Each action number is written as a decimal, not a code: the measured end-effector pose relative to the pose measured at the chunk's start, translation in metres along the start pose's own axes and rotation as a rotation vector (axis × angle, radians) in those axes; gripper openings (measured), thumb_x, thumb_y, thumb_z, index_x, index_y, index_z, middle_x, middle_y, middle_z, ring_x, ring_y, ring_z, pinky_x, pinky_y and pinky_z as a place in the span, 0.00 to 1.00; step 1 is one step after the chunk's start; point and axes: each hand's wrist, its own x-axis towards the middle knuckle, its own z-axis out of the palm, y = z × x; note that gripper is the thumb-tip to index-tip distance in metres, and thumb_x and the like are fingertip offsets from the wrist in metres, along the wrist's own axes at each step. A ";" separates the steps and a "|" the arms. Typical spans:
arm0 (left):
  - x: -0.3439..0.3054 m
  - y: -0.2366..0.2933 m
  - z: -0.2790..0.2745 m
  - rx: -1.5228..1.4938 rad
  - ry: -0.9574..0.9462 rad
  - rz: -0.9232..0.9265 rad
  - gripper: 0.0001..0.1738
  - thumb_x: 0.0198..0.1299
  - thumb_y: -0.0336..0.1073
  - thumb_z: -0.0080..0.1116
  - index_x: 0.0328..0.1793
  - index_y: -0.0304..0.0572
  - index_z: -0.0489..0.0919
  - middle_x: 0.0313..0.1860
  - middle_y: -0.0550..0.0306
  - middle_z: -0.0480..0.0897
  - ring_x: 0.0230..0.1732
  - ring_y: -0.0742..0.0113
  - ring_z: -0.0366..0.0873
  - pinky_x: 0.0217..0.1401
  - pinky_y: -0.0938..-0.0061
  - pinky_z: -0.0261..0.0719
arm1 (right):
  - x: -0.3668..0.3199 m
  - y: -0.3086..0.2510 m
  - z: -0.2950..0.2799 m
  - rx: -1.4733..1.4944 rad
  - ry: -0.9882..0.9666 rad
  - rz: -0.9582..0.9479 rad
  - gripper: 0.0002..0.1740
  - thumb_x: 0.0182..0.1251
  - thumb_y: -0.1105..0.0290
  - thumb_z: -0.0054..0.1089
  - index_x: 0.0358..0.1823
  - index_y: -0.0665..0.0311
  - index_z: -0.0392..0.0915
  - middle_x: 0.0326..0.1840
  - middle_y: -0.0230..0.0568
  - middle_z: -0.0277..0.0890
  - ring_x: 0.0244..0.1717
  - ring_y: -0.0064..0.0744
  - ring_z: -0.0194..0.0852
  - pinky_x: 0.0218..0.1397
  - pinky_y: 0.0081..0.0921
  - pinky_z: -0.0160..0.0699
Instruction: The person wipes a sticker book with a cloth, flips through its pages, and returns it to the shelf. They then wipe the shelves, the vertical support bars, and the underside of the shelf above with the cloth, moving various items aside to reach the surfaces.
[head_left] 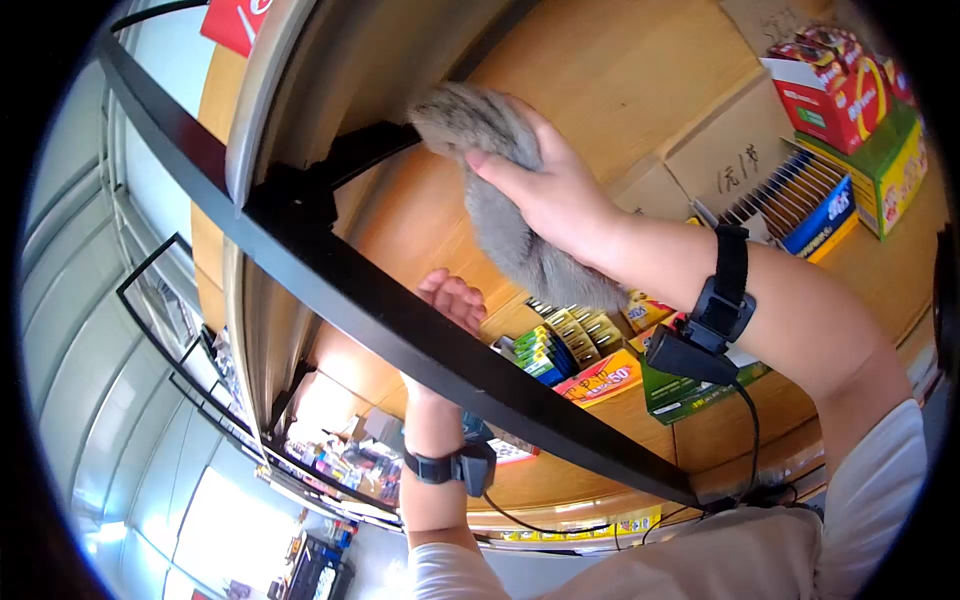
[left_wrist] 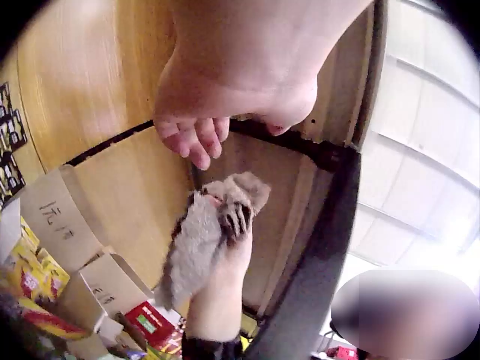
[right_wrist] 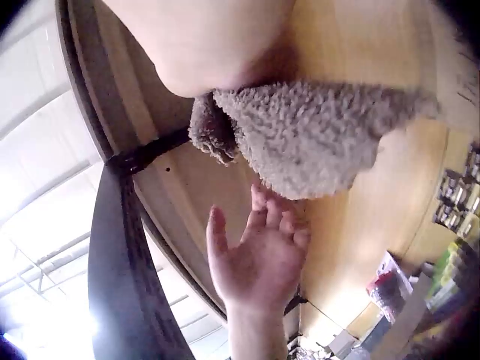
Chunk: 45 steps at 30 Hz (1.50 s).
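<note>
A grey, fluffy cloth [head_left: 500, 215] is bunched in my right hand [head_left: 560, 195], thumb pressed across its front and the rest hanging down below the palm. It is held up in front of the wooden back panel, near the black metal bracket. In the right wrist view the towel-like pile of the cloth [right_wrist: 307, 139] shows clearly. My left hand [head_left: 452, 300] is raised behind the slanting black bar, fingers loosely bent and holding nothing. Seen from the right wrist, the left palm [right_wrist: 262, 262] faces up just below the cloth.
A black metal bar [head_left: 380, 310] slants across in front of the arms. Battery packs [head_left: 580, 335] and coloured boxes stand on the wooden shelf below. Cardboard trays with handwriting [head_left: 735, 165] and red boxes [head_left: 835, 90] sit at the right. A curved metal edge [head_left: 255, 120] runs along the left.
</note>
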 end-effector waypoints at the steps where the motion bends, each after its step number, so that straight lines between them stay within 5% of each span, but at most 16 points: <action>1: -0.013 0.003 0.022 0.012 -0.024 0.025 0.38 0.60 0.64 0.43 0.61 0.37 0.65 0.45 0.44 0.76 0.44 0.54 0.75 0.48 0.66 0.72 | 0.005 -0.003 0.009 -0.107 -0.020 -0.046 0.36 0.59 0.64 0.62 0.66 0.70 0.57 0.58 0.51 0.68 0.58 0.36 0.68 0.60 0.27 0.66; 3: -0.036 0.008 0.059 0.038 -0.068 0.075 0.45 0.56 0.71 0.41 0.63 0.35 0.63 0.47 0.43 0.75 0.47 0.52 0.74 0.50 0.64 0.72 | 0.012 -0.008 0.030 -0.316 -0.064 -0.143 0.34 0.62 0.65 0.59 0.66 0.70 0.58 0.59 0.47 0.69 0.61 0.33 0.65 0.62 0.25 0.64; 6: -0.054 0.011 0.079 0.133 -0.182 0.142 0.58 0.48 0.81 0.37 0.69 0.36 0.52 0.54 0.41 0.70 0.54 0.48 0.72 0.59 0.58 0.68 | 0.009 -0.009 0.053 -0.582 -0.046 -0.239 0.31 0.60 0.67 0.57 0.67 0.56 0.60 0.56 0.49 0.66 0.53 0.47 0.70 0.59 0.31 0.68; 9: -0.063 0.017 0.104 0.362 -0.158 0.131 0.58 0.44 0.67 0.63 0.71 0.40 0.48 0.55 0.42 0.69 0.52 0.48 0.74 0.55 0.58 0.73 | 0.012 -0.006 0.053 -0.844 -0.062 -0.375 0.34 0.55 0.72 0.56 0.65 0.41 0.63 0.54 0.47 0.63 0.48 0.52 0.71 0.51 0.39 0.74; 10: -0.068 0.015 0.119 0.279 -0.028 0.105 0.57 0.44 0.54 0.70 0.72 0.41 0.46 0.54 0.43 0.68 0.51 0.49 0.75 0.52 0.61 0.76 | 0.016 -0.004 0.050 -0.954 -0.066 -0.448 0.34 0.54 0.73 0.56 0.65 0.41 0.64 0.54 0.47 0.64 0.48 0.51 0.71 0.49 0.39 0.75; 14: -0.063 -0.005 0.139 0.322 0.212 0.241 0.18 0.54 0.23 0.57 0.45 0.38 0.61 0.37 0.54 0.72 0.29 0.66 0.74 0.33 0.73 0.74 | 0.027 -0.003 0.046 -1.337 -0.020 -0.753 0.30 0.53 0.73 0.54 0.59 0.37 0.70 0.51 0.40 0.66 0.44 0.41 0.73 0.40 0.35 0.77; 18: -0.062 -0.007 0.145 0.262 0.238 0.282 0.18 0.54 0.22 0.54 0.49 0.39 0.60 0.38 0.53 0.71 0.27 0.66 0.72 0.32 0.71 0.74 | 0.044 0.003 0.034 -1.575 -0.063 -0.789 0.27 0.53 0.71 0.53 0.57 0.36 0.72 0.50 0.37 0.67 0.43 0.36 0.73 0.38 0.32 0.76; 21: -0.063 -0.008 0.148 0.241 0.276 0.274 0.21 0.55 0.22 0.53 0.52 0.39 0.59 0.38 0.53 0.71 0.28 0.66 0.71 0.31 0.71 0.73 | 0.054 0.014 0.015 -1.638 -0.244 -0.577 0.29 0.54 0.74 0.53 0.58 0.37 0.71 0.53 0.39 0.67 0.48 0.39 0.72 0.44 0.33 0.76; 24: -0.063 -0.011 0.143 0.247 0.235 0.306 0.24 0.54 0.21 0.53 0.56 0.39 0.59 0.38 0.54 0.70 0.28 0.66 0.71 0.31 0.71 0.73 | 0.054 0.029 -0.002 -1.309 -0.236 -0.386 0.31 0.54 0.76 0.53 0.61 0.38 0.69 0.57 0.44 0.65 0.53 0.45 0.71 0.50 0.34 0.74; 33: -0.062 -0.012 0.148 0.260 0.286 0.325 0.22 0.51 0.20 0.53 0.52 0.39 0.60 0.35 0.53 0.71 0.27 0.66 0.73 0.29 0.73 0.73 | 0.092 0.071 -0.001 -0.086 0.103 0.483 0.32 0.53 0.73 0.59 0.63 0.67 0.64 0.47 0.47 0.74 0.47 0.34 0.74 0.51 0.32 0.74; 37: -0.062 -0.012 0.149 0.286 0.319 0.337 0.18 0.51 0.20 0.53 0.47 0.37 0.63 0.34 0.53 0.72 0.26 0.68 0.72 0.28 0.75 0.72 | 0.077 0.087 0.015 -0.928 -0.009 -0.245 0.27 0.56 0.74 0.55 0.61 0.58 0.67 0.46 0.53 0.74 0.43 0.50 0.75 0.47 0.37 0.77; 39: -0.063 -0.012 0.146 0.280 0.301 0.336 0.17 0.51 0.20 0.54 0.46 0.37 0.63 0.35 0.53 0.73 0.27 0.70 0.72 0.29 0.78 0.72 | 0.080 0.106 0.007 -0.903 -0.034 -0.307 0.27 0.57 0.76 0.51 0.61 0.53 0.68 0.56 0.52 0.67 0.50 0.53 0.72 0.52 0.38 0.74; 41: -0.064 -0.013 0.144 0.255 0.315 0.323 0.21 0.50 0.18 0.54 0.48 0.39 0.61 0.36 0.54 0.73 0.31 0.70 0.73 0.32 0.78 0.73 | 0.087 0.113 -0.007 -1.166 -0.015 -0.602 0.28 0.57 0.76 0.52 0.61 0.52 0.68 0.61 0.50 0.63 0.54 0.51 0.70 0.54 0.38 0.73; 45: -0.063 -0.013 0.140 0.210 0.269 0.319 0.24 0.49 0.16 0.54 0.50 0.39 0.60 0.37 0.53 0.72 0.33 0.70 0.73 0.33 0.79 0.74 | 0.101 0.093 -0.012 -1.547 -0.210 -0.320 0.27 0.57 0.76 0.53 0.59 0.50 0.70 0.65 0.46 0.59 0.58 0.47 0.67 0.58 0.37 0.70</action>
